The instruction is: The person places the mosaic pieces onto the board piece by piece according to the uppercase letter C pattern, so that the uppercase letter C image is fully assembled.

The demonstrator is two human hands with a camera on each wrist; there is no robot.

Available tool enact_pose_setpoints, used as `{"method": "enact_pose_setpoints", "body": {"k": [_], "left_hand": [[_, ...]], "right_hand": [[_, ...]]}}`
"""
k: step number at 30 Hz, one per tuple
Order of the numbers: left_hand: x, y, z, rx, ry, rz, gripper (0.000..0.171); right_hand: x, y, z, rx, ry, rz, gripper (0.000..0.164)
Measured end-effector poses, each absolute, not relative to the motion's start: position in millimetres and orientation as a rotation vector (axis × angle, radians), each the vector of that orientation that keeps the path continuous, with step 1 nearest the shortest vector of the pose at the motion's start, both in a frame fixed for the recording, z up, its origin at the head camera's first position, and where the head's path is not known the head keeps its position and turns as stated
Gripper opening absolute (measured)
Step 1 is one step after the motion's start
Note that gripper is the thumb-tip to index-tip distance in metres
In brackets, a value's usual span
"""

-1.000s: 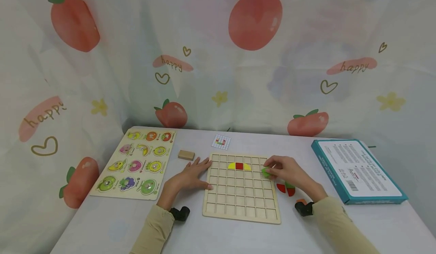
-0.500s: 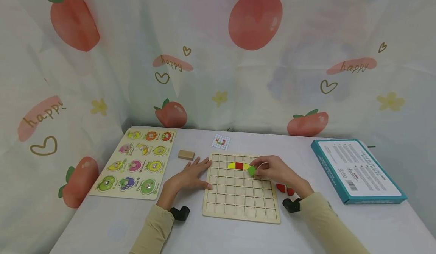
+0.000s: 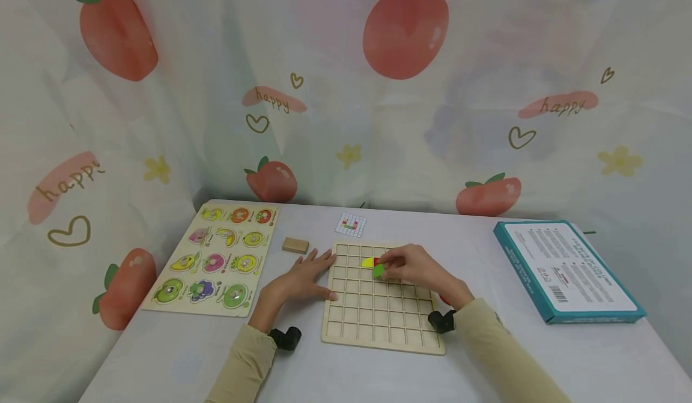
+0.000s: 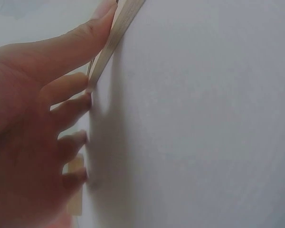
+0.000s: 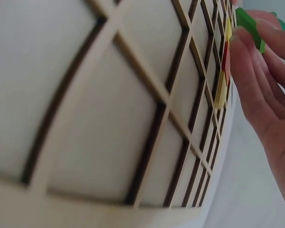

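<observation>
My right hand (image 3: 413,267) pinches a small green tile (image 3: 378,271) between thumb and fingers. It holds the tile over the upper part of the wooden grid board (image 3: 373,317), just below a yellow rounded tile (image 3: 367,262) and a partly covered red tile (image 3: 376,261). In the right wrist view the green tile (image 5: 249,29) is tilted in the fingertips, apart from the grid, near a red tile (image 5: 226,61) and a yellow one (image 5: 220,90). At the board's left edge rests my left hand (image 3: 303,280), fingers spread and its thumb on the rim.
A patterned grid card (image 3: 351,225) lies behind the board and a wooden block (image 3: 295,245) behind the left hand. A fruit puzzle board (image 3: 216,259) lies on the left, a teal box (image 3: 567,274) on the right. Red tile edge (image 3: 445,299) shows beside my right wrist.
My right hand has carried the green tile leftward from the board's right edge to below the red tile, now covering the right yellow tile. The left hand has stayed put.
</observation>
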State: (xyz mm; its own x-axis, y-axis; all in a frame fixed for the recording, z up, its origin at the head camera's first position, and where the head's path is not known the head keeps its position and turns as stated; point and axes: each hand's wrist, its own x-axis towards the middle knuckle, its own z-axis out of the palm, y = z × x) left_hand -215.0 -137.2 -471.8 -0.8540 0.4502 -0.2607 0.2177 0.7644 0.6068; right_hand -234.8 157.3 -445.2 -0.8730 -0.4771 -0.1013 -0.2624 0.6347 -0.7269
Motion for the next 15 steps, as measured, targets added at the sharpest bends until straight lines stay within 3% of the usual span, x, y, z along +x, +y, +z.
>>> {"method": "enact_pose_setpoints", "body": {"k": [15], "left_hand": [[-214.4, -137.3, -471.8, 0.5, 2.569, 0.818, 0.092]], "right_hand": [[-243.2, 129.1, -451.1, -0.721, 2.603, -0.994, 0.023]]}}
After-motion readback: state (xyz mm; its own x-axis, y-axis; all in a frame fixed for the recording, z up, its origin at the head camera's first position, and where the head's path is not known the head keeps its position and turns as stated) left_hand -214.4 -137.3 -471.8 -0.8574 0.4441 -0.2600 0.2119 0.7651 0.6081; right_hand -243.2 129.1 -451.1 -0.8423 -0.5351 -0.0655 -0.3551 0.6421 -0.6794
